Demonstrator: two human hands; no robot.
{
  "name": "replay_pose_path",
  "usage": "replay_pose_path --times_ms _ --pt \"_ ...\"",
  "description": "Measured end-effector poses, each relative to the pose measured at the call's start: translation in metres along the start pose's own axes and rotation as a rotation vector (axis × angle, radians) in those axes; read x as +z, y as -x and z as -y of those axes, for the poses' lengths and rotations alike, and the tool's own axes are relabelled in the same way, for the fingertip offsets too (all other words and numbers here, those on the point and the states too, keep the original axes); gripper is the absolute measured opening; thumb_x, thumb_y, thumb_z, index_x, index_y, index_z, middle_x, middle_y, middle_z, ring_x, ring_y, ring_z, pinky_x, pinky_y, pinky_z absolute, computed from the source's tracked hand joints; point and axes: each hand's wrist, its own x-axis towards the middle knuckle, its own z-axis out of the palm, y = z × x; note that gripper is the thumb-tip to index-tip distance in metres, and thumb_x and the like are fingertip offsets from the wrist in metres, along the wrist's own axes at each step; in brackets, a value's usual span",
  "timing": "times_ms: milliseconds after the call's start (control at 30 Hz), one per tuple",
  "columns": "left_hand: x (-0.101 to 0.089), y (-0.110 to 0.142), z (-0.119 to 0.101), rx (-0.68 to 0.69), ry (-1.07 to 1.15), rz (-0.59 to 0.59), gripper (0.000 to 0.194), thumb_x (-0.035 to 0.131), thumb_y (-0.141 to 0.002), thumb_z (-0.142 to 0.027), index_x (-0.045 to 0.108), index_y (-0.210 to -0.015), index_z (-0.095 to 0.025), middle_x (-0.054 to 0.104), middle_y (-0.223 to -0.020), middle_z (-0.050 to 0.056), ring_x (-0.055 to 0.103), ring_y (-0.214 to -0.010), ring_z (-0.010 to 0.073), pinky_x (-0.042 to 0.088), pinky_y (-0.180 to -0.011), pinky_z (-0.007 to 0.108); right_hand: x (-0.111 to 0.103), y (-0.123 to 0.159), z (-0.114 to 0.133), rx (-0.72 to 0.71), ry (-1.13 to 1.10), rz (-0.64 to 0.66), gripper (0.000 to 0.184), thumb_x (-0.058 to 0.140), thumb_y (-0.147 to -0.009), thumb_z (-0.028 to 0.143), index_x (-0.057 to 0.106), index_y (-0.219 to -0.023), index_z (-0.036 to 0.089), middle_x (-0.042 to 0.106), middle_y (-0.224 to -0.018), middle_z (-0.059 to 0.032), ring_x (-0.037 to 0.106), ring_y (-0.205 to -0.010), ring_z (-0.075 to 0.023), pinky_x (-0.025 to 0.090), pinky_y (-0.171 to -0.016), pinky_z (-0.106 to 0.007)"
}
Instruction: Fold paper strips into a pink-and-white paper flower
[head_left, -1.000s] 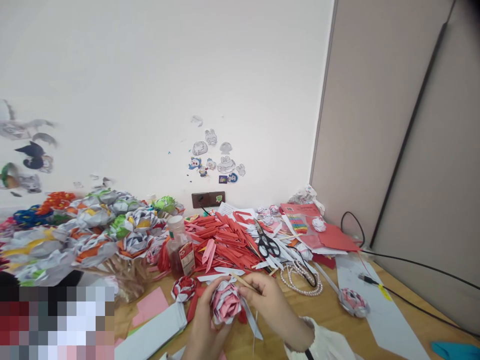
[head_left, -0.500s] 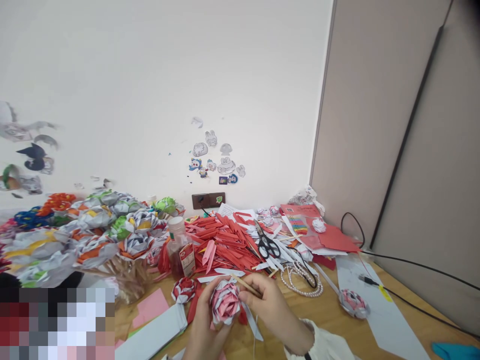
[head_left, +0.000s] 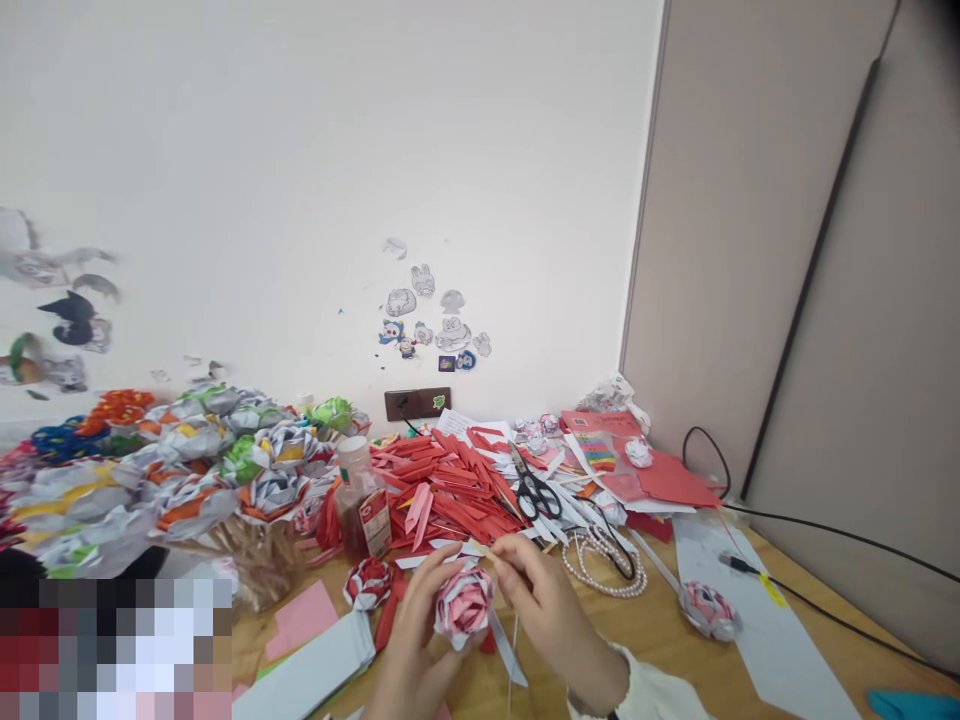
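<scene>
Near the table's front, a pink and white paper flower (head_left: 463, 605) is held in my left hand (head_left: 420, 630), whose fingers curl around its left side and behind it. My right hand (head_left: 546, 615) is closed in a pinch on a thin wooden stick (head_left: 484, 550), just right of the flower; most of the stick is covered by the fingers. A white paper strip (head_left: 508, 650) hangs below, between the hands. Behind my left hand lies a red and white paper flower (head_left: 367, 583).
Folded red paper strips (head_left: 442, 480) are heaped behind the hands, with black scissors (head_left: 536, 495) on them. A bottle (head_left: 361, 505), a pearl string (head_left: 604, 562) and another paper flower (head_left: 709, 610) lie around. Many paper flowers (head_left: 195, 490) crowd the left. A cable (head_left: 825, 600) runs right.
The flower and my left hand have shifted slightly right and down. The stick in my right hand now shows less, and its fingers have risen a little closer to the flower's top.
</scene>
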Motion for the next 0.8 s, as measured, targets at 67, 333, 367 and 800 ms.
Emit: replay_pose_path --times_ms 67,333,367,800 --pt "-0.001 -0.002 -0.001 -0.12 0.036 0.08 0.047 0.066 -0.071 -0.021 0.055 -0.117 -0.023 0.059 -0.126 0.012 0.053 -0.119 0.0284 0.046 -0.096 0.04 -0.003 -0.001 0.002 -0.055 0.093 0.001 0.018 0.044 -0.092 0.028 0.059 -0.088 0.018 0.061 -0.075 -0.0013 0.055 -0.068 -0.0143 0.038 -0.062 -0.023" --pt "0.008 0.004 0.001 -0.312 0.23 0.128 0.063 0.064 -0.066 -0.015 0.048 -0.127 -0.021 0.054 -0.132 0.01 0.05 -0.121 0.0259 0.043 -0.099 0.037 -0.007 -0.003 0.003 -0.082 0.154 0.025 0.014 0.056 -0.087 0.025 0.066 -0.081 0.019 0.06 -0.077 -0.0016 0.058 -0.074 -0.0146 0.04 -0.065 -0.023" --pt "0.01 0.005 0.002 -0.306 0.237 0.101 0.064 0.065 -0.063 -0.013 0.049 -0.125 -0.021 0.055 -0.131 0.01 0.05 -0.12 0.0263 0.041 -0.1 0.038 -0.005 -0.003 0.002 -0.076 0.156 0.015 0.014 0.056 -0.087 0.025 0.067 -0.08 0.019 0.06 -0.077 -0.0017 0.057 -0.074 -0.0147 0.04 -0.065 -0.023" --pt "0.015 0.005 0.0 -0.291 0.197 0.004 0.066 0.065 -0.052 -0.007 0.046 -0.114 -0.019 0.059 -0.114 0.011 0.057 -0.106 0.027 0.043 -0.095 0.042 0.004 0.002 0.006 -0.043 0.208 0.017 0.013 0.057 -0.087 0.021 0.067 -0.081 0.019 0.061 -0.079 -0.0026 0.057 -0.074 -0.0148 0.041 -0.068 -0.024"
